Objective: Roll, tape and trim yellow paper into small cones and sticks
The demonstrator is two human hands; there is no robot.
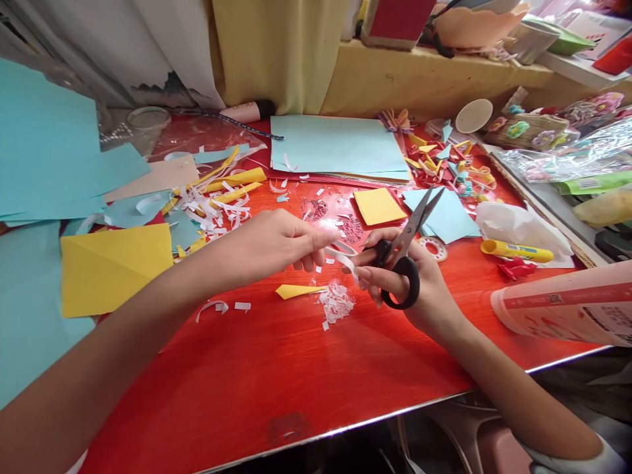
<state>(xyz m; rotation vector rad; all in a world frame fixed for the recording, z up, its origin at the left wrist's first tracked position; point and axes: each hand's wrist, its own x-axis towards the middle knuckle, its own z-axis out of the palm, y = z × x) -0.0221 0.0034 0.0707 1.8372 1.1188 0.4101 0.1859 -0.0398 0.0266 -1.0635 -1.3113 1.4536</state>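
My left hand is closed, with thumb and fingers pinching white paper strips above the red table. Black-handled scissors sit in my right hand, a finger through one loop and the blades pointing up and away. The fingertips of my right hand also meet the ends of the white strips. Below both hands lies a small heap of white paper snippets. Beside that heap rests a folded yellow paper piece with a pointed end.
Left: yellow sheet, blue sheets and white shreds. Behind: a blue paper stack and yellow squares. Right: folded paper pieces, tape roll, glue stick and pink cup near the table edge.
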